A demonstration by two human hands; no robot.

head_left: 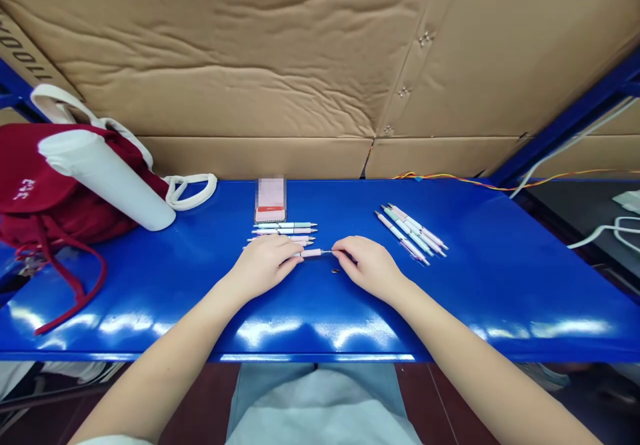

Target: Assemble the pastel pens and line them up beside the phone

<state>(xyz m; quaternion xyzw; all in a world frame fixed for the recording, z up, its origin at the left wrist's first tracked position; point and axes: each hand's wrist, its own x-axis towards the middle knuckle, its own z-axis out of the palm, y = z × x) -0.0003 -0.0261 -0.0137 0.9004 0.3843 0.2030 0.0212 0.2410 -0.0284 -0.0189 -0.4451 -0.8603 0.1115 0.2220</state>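
Note:
My left hand is closed round the barrel of a pink pen that lies level, its thin end pointing right. At that thin end my right hand pinches with thumb and forefinger; whether it grips the refill or a small spring there is too small to tell. Just below, a tiny dark piece lies on the blue table. Several pastel pens lie side by side beyond my left hand, partly hidden by it. Another group of pens lies slanted to the right of my right hand.
A phone lies behind the left pens. On the left of the blue table are a red bag with white straps and a white cylinder. Cardboard stands behind; cables run at the back right.

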